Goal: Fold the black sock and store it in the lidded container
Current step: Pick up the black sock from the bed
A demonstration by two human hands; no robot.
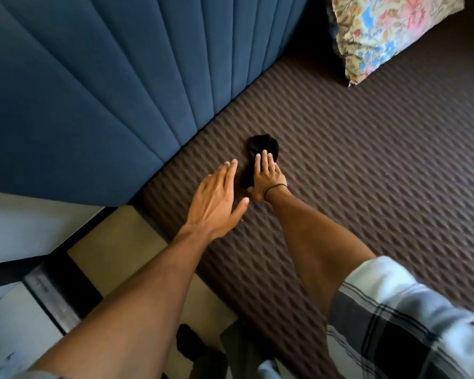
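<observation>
Head view: the right hand [266,177] presses flat, fingers straight, on a black sock [260,149]; the left hand [216,198] hovers spread just beside. Likely soft, light and limp; best pinched at its free far end.

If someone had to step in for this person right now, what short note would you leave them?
Right hand: flat, straight fingers pressing on the small black fabric sock.
Left hand: open, beside the sock, holding nothing.
The sock lies on the brown ribbed bed cover, near the blue padded headboard.
Done: sock laid out and pressed down.
Left: fold it, then store it; the lidded container is not in view.
</observation>
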